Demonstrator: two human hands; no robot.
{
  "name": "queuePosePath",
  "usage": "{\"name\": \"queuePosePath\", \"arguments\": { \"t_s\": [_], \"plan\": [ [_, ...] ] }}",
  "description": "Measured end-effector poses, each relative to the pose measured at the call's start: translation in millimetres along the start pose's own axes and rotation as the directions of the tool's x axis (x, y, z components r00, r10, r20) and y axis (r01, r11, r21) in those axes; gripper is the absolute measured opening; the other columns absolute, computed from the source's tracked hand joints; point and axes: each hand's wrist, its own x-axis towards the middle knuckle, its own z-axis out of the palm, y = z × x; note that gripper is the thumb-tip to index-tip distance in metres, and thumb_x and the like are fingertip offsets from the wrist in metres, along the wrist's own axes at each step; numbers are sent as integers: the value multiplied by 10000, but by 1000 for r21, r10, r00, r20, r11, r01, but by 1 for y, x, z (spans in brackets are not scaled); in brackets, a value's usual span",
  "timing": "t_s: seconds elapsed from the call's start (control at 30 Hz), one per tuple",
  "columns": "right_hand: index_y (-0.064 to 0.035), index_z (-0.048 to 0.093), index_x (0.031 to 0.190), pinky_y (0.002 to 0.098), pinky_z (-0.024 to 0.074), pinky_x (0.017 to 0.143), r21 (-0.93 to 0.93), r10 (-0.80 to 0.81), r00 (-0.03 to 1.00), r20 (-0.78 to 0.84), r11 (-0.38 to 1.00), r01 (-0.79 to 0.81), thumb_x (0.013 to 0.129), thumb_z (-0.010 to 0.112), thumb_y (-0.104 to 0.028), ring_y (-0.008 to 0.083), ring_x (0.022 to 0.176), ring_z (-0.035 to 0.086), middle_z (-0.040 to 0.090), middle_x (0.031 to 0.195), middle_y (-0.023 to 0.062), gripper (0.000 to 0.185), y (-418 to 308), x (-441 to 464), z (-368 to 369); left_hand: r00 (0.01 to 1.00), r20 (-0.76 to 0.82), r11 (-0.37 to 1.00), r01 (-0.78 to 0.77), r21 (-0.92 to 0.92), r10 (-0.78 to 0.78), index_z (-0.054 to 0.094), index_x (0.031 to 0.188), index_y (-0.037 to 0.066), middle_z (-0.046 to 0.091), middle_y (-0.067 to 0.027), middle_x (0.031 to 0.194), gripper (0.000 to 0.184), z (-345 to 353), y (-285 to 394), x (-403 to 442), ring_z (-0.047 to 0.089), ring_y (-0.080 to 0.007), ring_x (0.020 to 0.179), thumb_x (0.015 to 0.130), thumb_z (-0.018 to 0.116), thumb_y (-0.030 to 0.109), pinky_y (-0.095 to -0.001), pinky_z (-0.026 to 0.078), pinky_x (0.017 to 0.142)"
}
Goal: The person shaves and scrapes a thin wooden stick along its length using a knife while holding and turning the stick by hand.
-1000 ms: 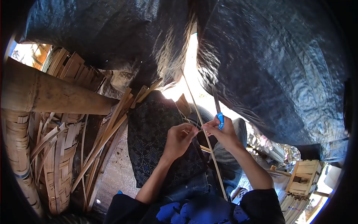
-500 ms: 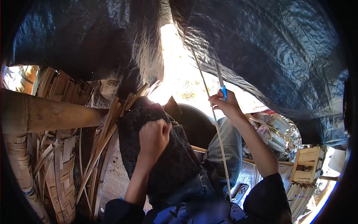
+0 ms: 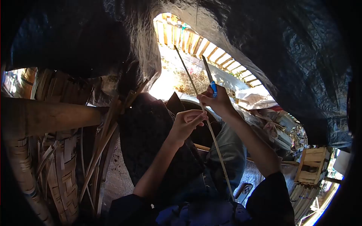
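A long thin strip (image 3: 218, 150) runs from the bright gap down to my lap, slanting across the middle of the view. My left hand (image 3: 187, 126) pinches it between thumb and fingers. Just above and to the right, my right hand (image 3: 217, 100) holds a knife (image 3: 207, 70) by its blue handle, with the blade pointing up and away. The fingertips of that same hand also touch the strip. A dark patterned cloth (image 3: 147, 139) covers my left leg, below my left forearm.
Dark sheeting (image 3: 286, 56) hangs overhead on both sides. A thick bamboo pole (image 3: 62, 118) juts in from the left, above woven bamboo (image 3: 62, 173) and loose strips (image 3: 98, 154). At the right stands a wooden crate (image 3: 311, 165). Slats (image 3: 207, 48) show through the gap.
My left hand, a fist away from the strip half a second ago, has moved up and right and pinches it. My right hand has shifted slightly left. More slats show beyond the gap.
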Motion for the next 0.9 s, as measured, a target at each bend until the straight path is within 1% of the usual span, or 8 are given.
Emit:
{"name": "queuePosePath", "arguments": {
  "t_s": [0.1, 0.4, 0.53, 0.6, 0.7, 0.8, 0.87, 0.9],
  "plan": [
    [-80, 370, 749, 263, 515, 578, -10, -29, 999, -29, 1000, 29, 759, 696, -13, 117, 677, 602, 568, 705, 51, 333, 0, 5, 1, 988, 53, 989, 146, 11, -146, 674, 973, 33, 680, -49, 837, 315, 8, 3, -16, 598, -85, 693, 856, 643, 324, -232, 455, 637],
    [-74, 380, 733, 231, 490, 507, 92, -53, 999, -11, 994, 54, 764, 688, -29, 89, 576, 568, 542, 643, 39, 312, -5, 19, 7, 978, -195, 994, -54, 93, 72, 676, 904, -7, 668, -53, 757, 149, 18, -14, -30, 575, -47, 626, 854, 643, 129, -190, 445, 543],
    [-72, 377, 735, 265, 507, 553, -6, -53, 997, -59, 999, 53, 756, 672, -10, 127, 631, 600, 572, 687, 70, 303, -13, 23, 6, 985, 172, 899, -97, 428, 24, 673, 821, 7, 654, -27, 701, 85, 12, 16, -59, 600, -51, 648, 804, 657, 89, -198, 453, 560],
    [-73, 372, 746, 288, 532, 604, -83, -72, 995, -65, 994, 66, 750, 668, 5, 153, 684, 625, 599, 738, 102, 306, -15, 32, -3, 910, 413, 735, -293, 611, 20, 667, 785, 25, 648, -95, 684, 163, 7, 20, -81, 604, -84, 585, 810, 660, 186, -229, 472, 552],
    [-54, 394, 734, 296, 505, 557, -128, -140, 982, -129, 984, 124, 713, 681, -54, 150, 618, 614, 597, 676, 109, 288, -10, 47, -13, 879, 421, 624, -201, 755, -226, 662, 743, 40, 636, -105, 665, 244, -7, 37, -104, 609, -108, 586, 814, 667, 273, -239, 477, 584],
    [-54, 399, 731, 291, 503, 552, -87, -143, 984, -110, 987, 133, 721, 692, -65, 152, 606, 612, 596, 659, 103, 294, -14, 47, -9, 981, 68, 704, 81, 706, -182, 663, 815, 21, 648, -96, 698, 294, -17, 50, -74, 623, -118, 648, 851, 636, 312, -243, 482, 624],
    [-57, 401, 728, 289, 506, 556, -53, -126, 989, -81, 991, 122, 720, 699, -74, 152, 603, 614, 599, 654, 101, 298, -12, 45, 2, 988, -150, 990, -7, 142, 28, 658, 914, 3, 668, -39, 772, 289, -20, 30, -35, 579, -69, 660, 881, 610, 287, -225, 428, 585],
    [-60, 404, 726, 288, 509, 560, -18, -105, 993, -58, 994, 104, 720, 706, -83, 152, 600, 617, 601, 649, 99, 303, -9, 45, 6, 986, -164, 993, -18, 118, 37, 651, 953, 8, 669, -37, 803, 291, -16, 25, -14, 565, -62, 662, 888, 601, 288, -215, 416, 587]
  ]
}}
